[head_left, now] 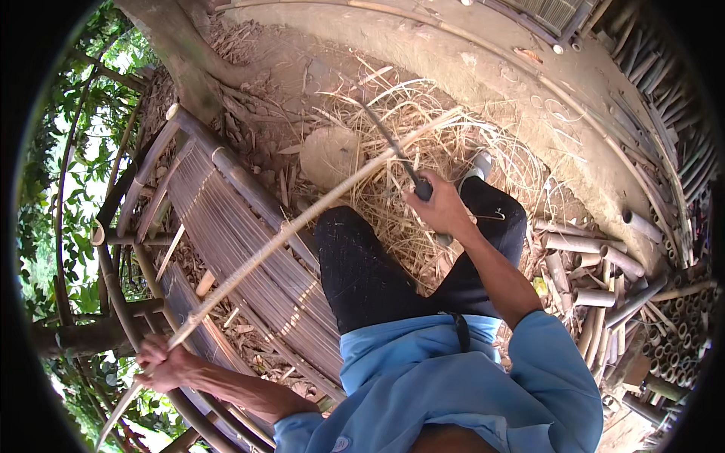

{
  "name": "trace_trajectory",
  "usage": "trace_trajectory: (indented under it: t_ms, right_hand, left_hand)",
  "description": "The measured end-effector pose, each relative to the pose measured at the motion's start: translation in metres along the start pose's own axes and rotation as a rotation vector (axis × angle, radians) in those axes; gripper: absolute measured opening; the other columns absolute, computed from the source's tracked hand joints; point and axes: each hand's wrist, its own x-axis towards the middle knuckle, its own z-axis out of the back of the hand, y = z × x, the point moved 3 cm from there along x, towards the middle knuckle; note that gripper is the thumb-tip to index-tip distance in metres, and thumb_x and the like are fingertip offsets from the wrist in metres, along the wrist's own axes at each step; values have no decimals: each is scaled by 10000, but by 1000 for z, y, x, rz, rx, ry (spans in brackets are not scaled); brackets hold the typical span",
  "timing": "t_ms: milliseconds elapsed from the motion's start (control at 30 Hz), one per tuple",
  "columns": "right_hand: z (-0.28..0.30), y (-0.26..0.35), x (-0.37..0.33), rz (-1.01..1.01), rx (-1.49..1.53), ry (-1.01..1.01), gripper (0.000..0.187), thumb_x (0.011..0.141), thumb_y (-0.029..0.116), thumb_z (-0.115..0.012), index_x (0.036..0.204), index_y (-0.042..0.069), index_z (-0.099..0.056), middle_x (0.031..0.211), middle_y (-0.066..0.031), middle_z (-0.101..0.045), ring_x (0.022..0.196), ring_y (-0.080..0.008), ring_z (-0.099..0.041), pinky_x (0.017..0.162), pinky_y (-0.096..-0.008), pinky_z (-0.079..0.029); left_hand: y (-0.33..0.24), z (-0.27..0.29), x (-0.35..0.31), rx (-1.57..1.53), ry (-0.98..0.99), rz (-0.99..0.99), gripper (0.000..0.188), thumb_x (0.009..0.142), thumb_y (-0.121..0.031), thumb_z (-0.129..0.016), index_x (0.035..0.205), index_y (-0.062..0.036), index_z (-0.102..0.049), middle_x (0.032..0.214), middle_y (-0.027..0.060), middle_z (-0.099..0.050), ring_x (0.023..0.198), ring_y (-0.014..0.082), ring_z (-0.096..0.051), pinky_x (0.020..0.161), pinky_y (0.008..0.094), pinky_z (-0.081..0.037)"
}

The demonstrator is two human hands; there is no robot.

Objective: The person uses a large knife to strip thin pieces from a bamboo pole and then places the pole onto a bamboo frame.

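A long pale bamboo strip [283,235] runs slantwise from the lower left to the upper middle, across the bench and in front of my knees. My left hand [164,362] is closed around it near its lower end, and a thin tail sticks out past the fist. In my right hand [442,204] is a knife [423,189], gripped by its dark handle. Its long narrow blade points up and to the left. The blade crosses the strip near the strip's far end; whether its edge touches cannot be made out.
Curly bamboo shavings [423,113] pile up on the ground before my feet. At my left stands a slatted bamboo bench [226,219], with a tree trunk [185,68] beyond it. Cut bamboo pieces [596,257] lie at right, near stacked tubes [683,347]. A flat stone [330,156] sits by the shavings.
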Motion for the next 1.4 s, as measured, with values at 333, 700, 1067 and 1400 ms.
trace_trajectory:
  t_ms: [333, 700, 1067, 1400]
  right_hand:
    - [-24, 5, -91, 9, -86, 300, 524, 942, 252, -715, 1384, 25, -550, 1028, -241, -697, 889, -417, -693, 803, -443, -538]
    - [-37, 0, -87, 50, -61, 292, 501, 919, 198, -704, 1346, 11, -520, 1030, -311, -678, 990, -492, -656, 845, -529, -514]
    - [-34, -7, -89, 68, -154, 189, 506, 979, 236, -647, 1417, 33, -495, 1180, -284, -663, 1104, -461, -640, 929, -507, -513]
    - [31, 164, -140, 457, -33, 47, 334, 947, 181, -697, 1222, 34, -577, 900, -186, -645, 686, -356, -692, 578, -434, -582]
  left_hand:
    - [-94, -159, -20, -236, 737, -15, 466, 993, -453, -417, 674, -112, -428, 505, 6, -269, 404, 133, -235, 408, 319, -236]
    - [5, -214, -152, -67, 920, -199, 508, 1035, -471, -423, 656, -134, -385, 517, -9, -302, 389, 116, -303, 387, 267, -318]
    - [-36, -246, -169, -10, 732, -393, 428, 943, -302, -622, 601, -195, -387, 506, -46, -254, 452, 109, -283, 428, 278, -241]
    - [1, -234, -240, 35, 623, -546, 491, 1005, -260, -486, 556, -194, -300, 410, -9, -288, 573, 162, -434, 610, 313, -345]
